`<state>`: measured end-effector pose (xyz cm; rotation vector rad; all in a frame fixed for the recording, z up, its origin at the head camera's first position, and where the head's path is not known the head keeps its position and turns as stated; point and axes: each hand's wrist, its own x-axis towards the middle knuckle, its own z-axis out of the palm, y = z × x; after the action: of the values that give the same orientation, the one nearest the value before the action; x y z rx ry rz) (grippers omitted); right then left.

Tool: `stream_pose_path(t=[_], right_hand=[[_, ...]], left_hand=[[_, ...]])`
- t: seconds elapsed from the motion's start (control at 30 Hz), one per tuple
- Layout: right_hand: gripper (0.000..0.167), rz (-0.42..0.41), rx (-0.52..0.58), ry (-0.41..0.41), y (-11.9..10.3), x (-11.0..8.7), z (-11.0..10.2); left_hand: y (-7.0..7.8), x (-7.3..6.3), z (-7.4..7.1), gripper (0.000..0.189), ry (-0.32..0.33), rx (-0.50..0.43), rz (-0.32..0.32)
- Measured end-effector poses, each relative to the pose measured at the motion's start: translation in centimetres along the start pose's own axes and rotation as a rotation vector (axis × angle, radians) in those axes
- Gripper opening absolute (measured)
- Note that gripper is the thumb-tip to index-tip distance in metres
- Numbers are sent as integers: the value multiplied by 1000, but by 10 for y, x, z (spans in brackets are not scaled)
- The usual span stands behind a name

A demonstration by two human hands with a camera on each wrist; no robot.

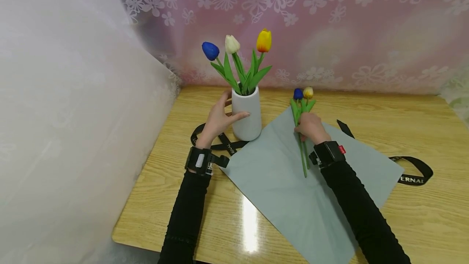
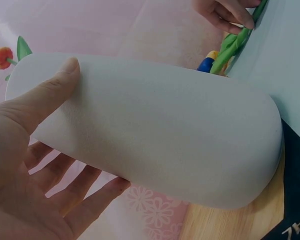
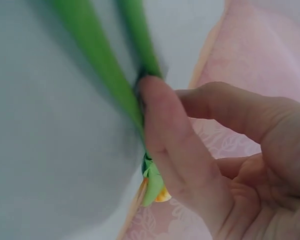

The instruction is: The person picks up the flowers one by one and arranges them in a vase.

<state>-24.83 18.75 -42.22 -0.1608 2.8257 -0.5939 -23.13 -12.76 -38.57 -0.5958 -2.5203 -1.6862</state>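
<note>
A white vase (image 1: 247, 119) stands upright on the table, holding a blue tulip (image 1: 210, 51), a white tulip (image 1: 232, 45) and a yellow-orange tulip (image 1: 264, 41). My left hand (image 1: 219, 120) holds the vase from its left side, thumb across the front and fingers reaching behind. To the right, a second blue tulip (image 1: 298, 94) and a pale yellow tulip (image 1: 308, 92) lie side by side over grey-blue wrapping paper (image 1: 264, 178). My right hand (image 1: 312, 127) pinches their green stems (image 3: 97, 55) below the blooms. Its fingers partly cover the stems in the head view.
Black lettered ribbon (image 1: 417, 170) loops out at the paper's right side, and more black ribbon (image 1: 228, 145) lies by the vase's base. A flowered pink curtain (image 1: 329, 52) hangs behind the wooden table (image 1: 161, 199). White sheeting (image 1: 66, 113) borders the left side.
</note>
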Motion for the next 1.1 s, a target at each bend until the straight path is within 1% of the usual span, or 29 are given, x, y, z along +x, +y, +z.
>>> stream_pose_path(t=[0.27, 0.33, 0.43, 0.5, 0.6, 0.63, 0.87, 1.1], right_hand=[[13, 54, 116, -7, 4, -7, -3], [14, 60, 123, -21, 3, -9, -6], [10, 66, 145, -22, 0, -12, -10], [14, 68, 166, -18, -3, -15, -13], [31, 70, 199, -3, -7, -16, -16], [34, 70, 202, -4, -9, -16, -17], [34, 56, 251, -10, -17, -18, -16], [31, 43, 254, 36, -24, -23, -16]], left_hand=[[-1, 0, 3, 82, -7, 1, 7], [0, -1, 4, 82, -11, 1, 4], [0, -1, 3, 82, -15, -1, -6], [1, -1, 3, 83, -14, -7, -11], [1, -1, 2, 84, -10, -9, -20], [1, 0, 2, 84, -7, -9, -20], [1, 1, 1, 83, -1, 4, -13], [1, 1, 1, 82, 0, 2, -14]])
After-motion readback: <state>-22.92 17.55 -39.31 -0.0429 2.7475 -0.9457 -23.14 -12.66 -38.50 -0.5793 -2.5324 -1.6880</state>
